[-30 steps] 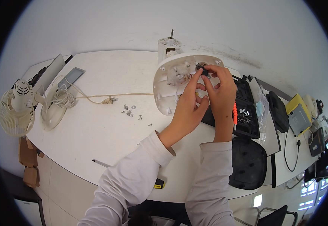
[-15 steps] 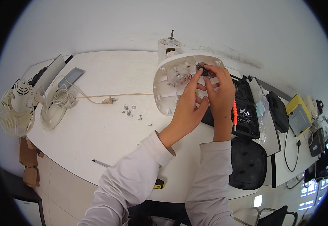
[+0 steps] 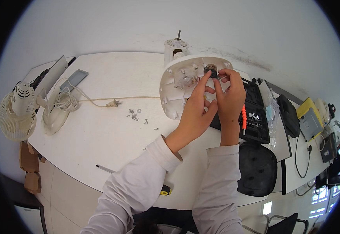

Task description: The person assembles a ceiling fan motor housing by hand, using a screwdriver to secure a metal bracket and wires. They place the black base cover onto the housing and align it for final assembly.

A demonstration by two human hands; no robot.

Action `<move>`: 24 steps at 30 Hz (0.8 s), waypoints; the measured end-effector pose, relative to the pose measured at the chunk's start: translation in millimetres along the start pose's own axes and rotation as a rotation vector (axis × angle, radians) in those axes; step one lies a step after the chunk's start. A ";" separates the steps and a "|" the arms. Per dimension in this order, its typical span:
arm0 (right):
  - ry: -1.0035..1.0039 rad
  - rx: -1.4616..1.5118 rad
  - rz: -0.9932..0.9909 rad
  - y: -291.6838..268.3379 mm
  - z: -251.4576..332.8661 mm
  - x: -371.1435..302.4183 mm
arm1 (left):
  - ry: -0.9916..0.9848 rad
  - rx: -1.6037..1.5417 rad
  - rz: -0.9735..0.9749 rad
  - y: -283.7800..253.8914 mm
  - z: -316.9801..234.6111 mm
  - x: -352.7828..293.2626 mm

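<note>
A white fan base [image 3: 166, 99] lies hollow side up on the table, with a clear plastic cover [image 3: 185, 80] inside it. At its far right sits a small dark round part [image 3: 213, 70]. My left hand [image 3: 195, 111] presses its fingertips against that part from the near left, thumb lower down. My right hand [image 3: 230, 95] grips its right side between curled fingers and thumb. The fingers hide much of the part. Behind the base stands a fan motor [image 3: 176, 45] with its shaft pointing up.
Loose screws [image 3: 134, 116] lie left of the base, near a power plug [image 3: 112, 103]. An open black tool case [image 3: 256, 134] with an orange flexible shaft [image 3: 243, 117] is to the right. A small fan [image 3: 19, 111] stands far left. A yellow-black tool handle [image 3: 165, 190] lies near the front edge.
My right fingers have shifted slightly right and curled more, uncovering more of the dark part. The base has moved very slightly right; my left hand stays on the part.
</note>
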State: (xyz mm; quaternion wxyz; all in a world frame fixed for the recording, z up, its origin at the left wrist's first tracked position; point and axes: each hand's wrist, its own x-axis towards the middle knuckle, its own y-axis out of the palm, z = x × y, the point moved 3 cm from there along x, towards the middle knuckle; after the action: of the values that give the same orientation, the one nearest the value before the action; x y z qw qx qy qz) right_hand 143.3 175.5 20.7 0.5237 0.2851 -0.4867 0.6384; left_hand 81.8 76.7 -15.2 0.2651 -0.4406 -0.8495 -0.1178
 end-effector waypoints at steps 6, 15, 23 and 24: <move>0.026 0.067 -0.008 1.5 2.2 -0.1 | 0.011 0.003 -0.003 -0.2 -1.0 -0.4; 0.019 0.095 -0.020 2.7 2.8 -0.3 | 0.032 0.006 -0.009 0.4 -1.6 -0.5; 0.027 0.076 -0.018 3.7 3.1 -0.7 | 0.031 -0.003 -0.015 0.0 -2.3 -0.9; 0.025 0.073 -0.015 3.6 4.3 -0.1 | 0.030 -0.009 -0.018 -0.6 -1.9 -1.0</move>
State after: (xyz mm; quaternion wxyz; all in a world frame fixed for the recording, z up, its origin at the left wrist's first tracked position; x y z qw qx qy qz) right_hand 139.3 171.6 21.0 0.5235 0.2999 -0.4543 0.6554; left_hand 82.5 74.9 -14.1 0.2746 -0.4326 -0.8487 -0.1307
